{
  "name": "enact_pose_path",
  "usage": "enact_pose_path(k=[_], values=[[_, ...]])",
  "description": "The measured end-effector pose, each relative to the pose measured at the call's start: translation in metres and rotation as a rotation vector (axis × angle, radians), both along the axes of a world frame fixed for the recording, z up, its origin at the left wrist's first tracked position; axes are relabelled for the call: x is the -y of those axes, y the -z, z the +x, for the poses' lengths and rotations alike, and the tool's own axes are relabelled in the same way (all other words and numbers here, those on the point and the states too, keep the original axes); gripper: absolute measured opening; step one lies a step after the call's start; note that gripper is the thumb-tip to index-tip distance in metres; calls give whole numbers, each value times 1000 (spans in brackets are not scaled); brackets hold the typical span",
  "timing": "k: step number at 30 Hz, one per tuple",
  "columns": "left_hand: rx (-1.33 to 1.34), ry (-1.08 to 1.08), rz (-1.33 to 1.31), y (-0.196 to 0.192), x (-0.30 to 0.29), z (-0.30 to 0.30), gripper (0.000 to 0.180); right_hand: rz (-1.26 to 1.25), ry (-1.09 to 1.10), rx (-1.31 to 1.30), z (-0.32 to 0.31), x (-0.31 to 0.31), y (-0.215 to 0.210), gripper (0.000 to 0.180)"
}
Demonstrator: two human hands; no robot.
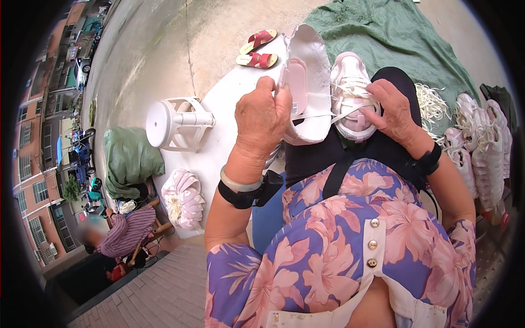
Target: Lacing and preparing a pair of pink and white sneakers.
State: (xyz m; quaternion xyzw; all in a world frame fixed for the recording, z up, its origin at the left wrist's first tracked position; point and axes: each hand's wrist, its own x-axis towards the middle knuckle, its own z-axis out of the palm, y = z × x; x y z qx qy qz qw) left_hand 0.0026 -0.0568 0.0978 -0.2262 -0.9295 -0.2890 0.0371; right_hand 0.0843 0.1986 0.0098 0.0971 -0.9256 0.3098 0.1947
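My left hand [263,116] pinches a white lace [317,115] and rests against the edge of a white shoe-shaped piece with a pink insole [306,82], which stands on my lap. My right hand [392,112] grips a pale pink and white child's sneaker [350,90] on my black-clad knee, fingers closed on the laces near its tongue. The white lace runs taut between both hands. Both wrists carry black bands, and the left one has a pale bangle too.
A row of finished pink-white sneakers [481,153] and loose white laces [432,104] lie at right. A green cloth [394,33] covers the ground ahead. A toppled white stool [175,123], red sandals [257,49], a green sack [128,158], stacked shoes [183,199] and a seated person [123,232] are at left.
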Motion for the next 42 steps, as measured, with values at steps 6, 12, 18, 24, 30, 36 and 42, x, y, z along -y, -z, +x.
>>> enact_pose_path(k=[6,12,18,24,30,36,42], values=[[0,141,18,-4,-16,-2,30,-167,-377,364,-20,99,-35,42],[201,15,443,24,10,-26,40,-807,-378,765,-25,99,-45,37],[457,103,557,96,33,-13,62,-977,-350,841,-17,88,-47,40],[754,232,465,58,60,-23,29,-1377,-305,857,-30,74,-57,39],[776,103,746,27,83,-80,14,-750,-637,1245,-31,64,-73,34],[770,185,682,40,47,-103,19,-1032,-607,1247,-36,55,-80,35],[793,211,707,57,19,-78,26,-1277,-475,957,-28,32,-61,54]])
